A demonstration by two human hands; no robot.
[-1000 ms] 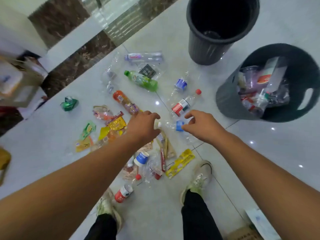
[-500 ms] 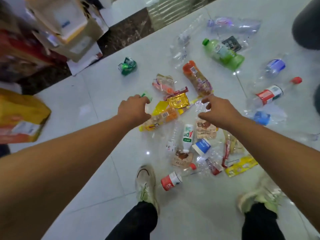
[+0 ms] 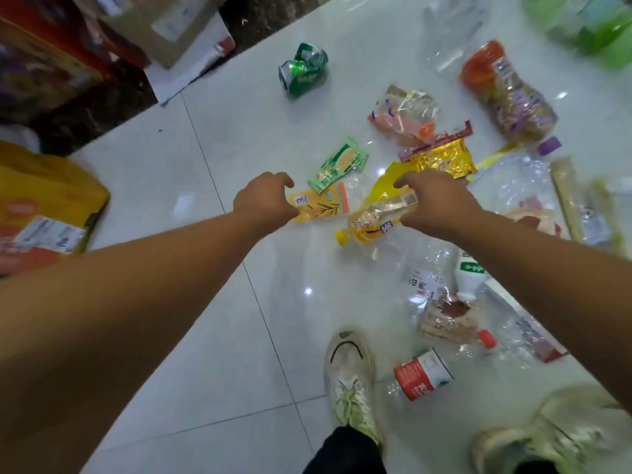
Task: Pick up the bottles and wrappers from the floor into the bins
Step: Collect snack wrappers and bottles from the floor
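Bottles and wrappers strewn over white floor tiles (image 3: 205,148), thickest toward the right. Cardboard boxes (image 3: 164,25) stacked at upper left; yellow carton (image 3: 44,200) against the left edge. Left shoe (image 3: 352,381) just beside red-labelled bottle (image 3: 424,374) lying on its side; right shoe (image 3: 554,436) in the bottom right corner, blurred. Right hand (image 3: 441,203) curled round the base end of yellow-capped bottle (image 3: 372,220), fingers above, thumb below, cap end toward the person. Left hand (image 3: 263,200) clawed, thumb at the near edge of orange wrapper (image 3: 321,203); impossible to tell whether pinched or only touched. Orange-topped bottle (image 3: 509,94) farther off at right, on its side. Gold wrapper (image 3: 443,159) just beyond the right hand. Green wrapper (image 3: 338,164) overlapping the orange one. Crushed green can (image 3: 302,70) apart from the rest, nearer the boxes.
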